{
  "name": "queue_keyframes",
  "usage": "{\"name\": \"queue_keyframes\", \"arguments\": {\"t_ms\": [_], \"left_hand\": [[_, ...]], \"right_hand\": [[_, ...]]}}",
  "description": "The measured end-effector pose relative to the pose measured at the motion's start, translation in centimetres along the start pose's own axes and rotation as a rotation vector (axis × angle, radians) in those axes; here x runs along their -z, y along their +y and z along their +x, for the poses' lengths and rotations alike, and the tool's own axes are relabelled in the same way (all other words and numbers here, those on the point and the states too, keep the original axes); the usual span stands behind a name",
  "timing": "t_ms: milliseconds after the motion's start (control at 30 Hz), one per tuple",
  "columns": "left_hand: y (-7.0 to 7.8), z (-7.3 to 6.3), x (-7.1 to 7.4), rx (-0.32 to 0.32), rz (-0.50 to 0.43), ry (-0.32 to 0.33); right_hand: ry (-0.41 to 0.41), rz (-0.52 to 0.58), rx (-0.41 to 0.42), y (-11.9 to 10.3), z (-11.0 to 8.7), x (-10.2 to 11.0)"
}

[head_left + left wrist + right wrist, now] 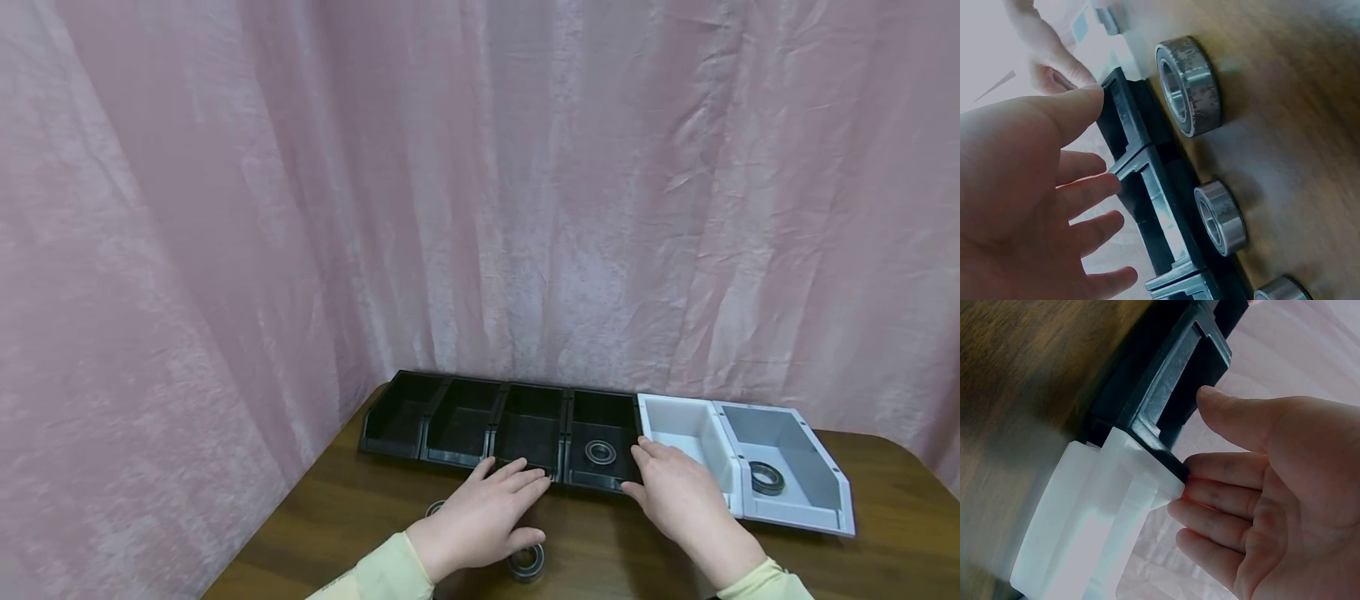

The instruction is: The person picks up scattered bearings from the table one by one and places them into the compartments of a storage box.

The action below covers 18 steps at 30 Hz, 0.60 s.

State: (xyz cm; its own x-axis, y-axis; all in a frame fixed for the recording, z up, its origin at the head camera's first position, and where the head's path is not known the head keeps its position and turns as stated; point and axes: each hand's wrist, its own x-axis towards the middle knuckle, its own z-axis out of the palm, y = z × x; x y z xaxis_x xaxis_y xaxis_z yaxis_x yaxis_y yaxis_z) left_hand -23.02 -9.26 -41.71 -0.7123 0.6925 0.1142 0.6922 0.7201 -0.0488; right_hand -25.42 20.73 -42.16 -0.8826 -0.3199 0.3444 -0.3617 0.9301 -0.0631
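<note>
Black bins (493,417) stand in a row on the bench (885,475), a white bin (686,421) adjoining. At their front, the left hand (483,518) is loosely spread, holding nothing, near bearings (1200,94). The right hand (681,492), thumb apart and fingers relaxed, also grips nothing beside the white bin; contact is unclear.

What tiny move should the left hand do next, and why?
Perhaps the left hand should pick up a bearing beside it: that hand holds nothing, and the bearing lies on the table, while another bearing sits in the grey bin.
</note>
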Motion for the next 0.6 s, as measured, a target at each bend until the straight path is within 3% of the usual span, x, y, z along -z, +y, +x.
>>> {"name": "queue_keyframes", "arguments": {"t_ms": [600], "left_hand": [[0.5, -2.9, -0.7, -0.138, 0.012, -0.01]], "right_hand": [[0.042, 0.011, 0.025, -0.1, -0.3, 0.1]]}}
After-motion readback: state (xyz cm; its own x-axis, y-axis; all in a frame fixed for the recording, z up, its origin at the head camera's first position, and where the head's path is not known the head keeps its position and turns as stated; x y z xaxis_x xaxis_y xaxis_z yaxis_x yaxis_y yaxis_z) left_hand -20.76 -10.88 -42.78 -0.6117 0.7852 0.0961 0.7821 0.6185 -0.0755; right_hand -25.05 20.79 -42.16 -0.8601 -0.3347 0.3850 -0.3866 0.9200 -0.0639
